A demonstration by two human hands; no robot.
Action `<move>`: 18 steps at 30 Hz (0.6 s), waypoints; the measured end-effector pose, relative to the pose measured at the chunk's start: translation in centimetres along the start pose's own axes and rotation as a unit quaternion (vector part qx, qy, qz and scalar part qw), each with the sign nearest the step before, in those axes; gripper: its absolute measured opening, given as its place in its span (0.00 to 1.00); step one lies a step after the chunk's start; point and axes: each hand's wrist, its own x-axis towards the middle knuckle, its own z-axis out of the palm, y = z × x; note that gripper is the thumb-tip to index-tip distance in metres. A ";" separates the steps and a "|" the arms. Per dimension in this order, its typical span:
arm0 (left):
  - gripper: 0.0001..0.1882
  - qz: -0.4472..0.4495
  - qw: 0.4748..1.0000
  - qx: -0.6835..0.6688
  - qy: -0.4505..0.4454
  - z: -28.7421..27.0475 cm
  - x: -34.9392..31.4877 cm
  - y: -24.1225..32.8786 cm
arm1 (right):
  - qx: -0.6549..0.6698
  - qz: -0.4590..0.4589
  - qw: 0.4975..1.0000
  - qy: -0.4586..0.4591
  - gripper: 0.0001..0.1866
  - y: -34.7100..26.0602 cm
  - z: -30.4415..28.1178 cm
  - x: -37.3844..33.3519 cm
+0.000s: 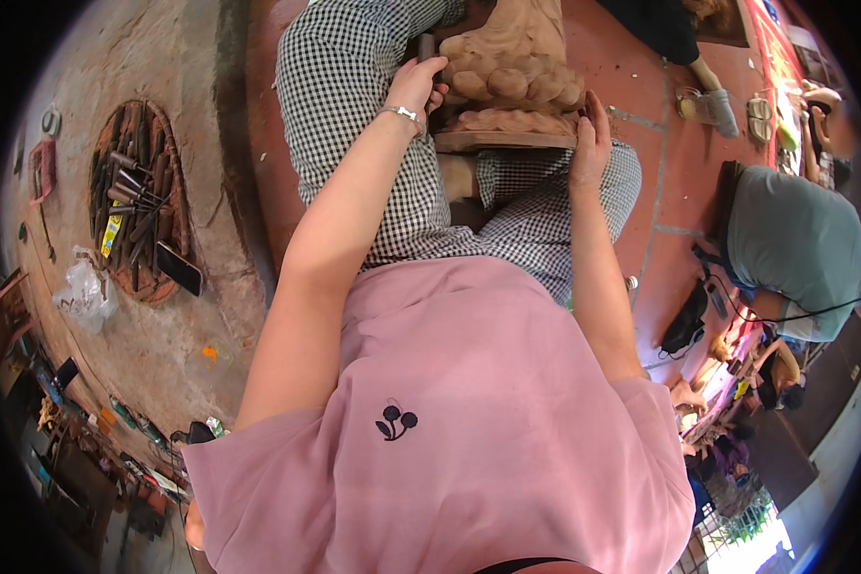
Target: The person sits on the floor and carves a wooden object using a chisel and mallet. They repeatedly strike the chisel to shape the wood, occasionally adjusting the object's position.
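Between my bent legs stands a brown wooden carving, with rounded lobes above a ridged band and a flat base. Its upper part runs out past the top edge of the view. My left hand, a bracelet at its wrist, is beside the carving's left side. Its fingers close around a dark cylindrical tool handle; the tool's working end cannot be made out. Against the right side of the base lies my right hand, gripping its edge with the fingers pointing away from me.
On the raised concrete slab at left lies a round woven basket of carving tools, a phone at its rim. A clear plastic bag is beside it. At right are a grey-green rounded seat-like object, sandals and another person's foot.
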 end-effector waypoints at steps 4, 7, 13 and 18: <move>0.17 0.009 1.000 0.011 -0.016 -0.4 0.7 -0.3 | -0.043 0.008 0.997 0.062 0.22 -0.2 0.8 -1.1; 0.19 0.016 1.000 0.010 0.002 -0.4 0.7 -0.4 | -0.072 0.071 0.992 0.072 0.21 -1.7 1.2 -1.7; 0.15 0.014 1.000 0.022 -0.009 -0.3 0.3 0.0 | -0.120 0.118 0.982 0.084 0.22 -2.1 0.6 -1.9; 0.14 0.068 0.996 0.048 0.008 0.6 -1.2 0.0 | -0.169 0.061 0.983 0.035 0.24 -2.7 0.8 -2.9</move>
